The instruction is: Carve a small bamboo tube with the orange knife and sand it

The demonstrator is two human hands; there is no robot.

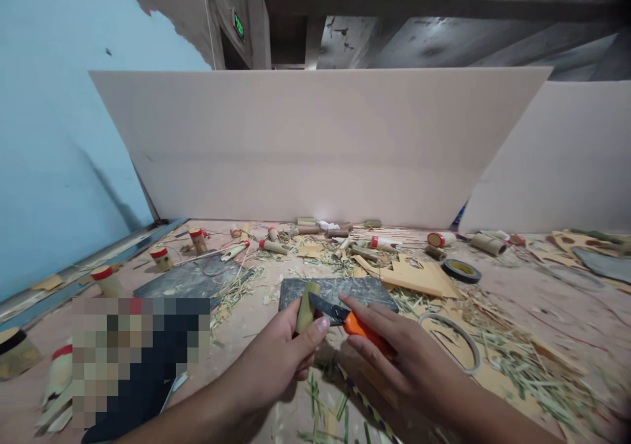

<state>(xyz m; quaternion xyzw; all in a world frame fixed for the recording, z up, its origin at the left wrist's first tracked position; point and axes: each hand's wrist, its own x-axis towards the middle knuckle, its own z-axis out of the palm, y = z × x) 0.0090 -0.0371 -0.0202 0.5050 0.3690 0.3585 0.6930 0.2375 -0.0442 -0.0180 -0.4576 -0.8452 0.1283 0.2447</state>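
A short green bamboo tube is gripped upright, slightly tilted, between the thumb and fingers of my left hand. My right hand is closed round the orange handle of a knife. Its dark blade points left and meets the side of the bamboo, close to my left thumb. Both hands are above the near edge of a dark slab on the table. Part of the handle is hidden under my right fingers.
Bamboo shavings litter the table on the right. A roll of black tape, a pale ring and cut cardboard lie there too. Red-capped bamboo pieces stand at left. A white panel rises behind; a pixelated patch covers the lower left.
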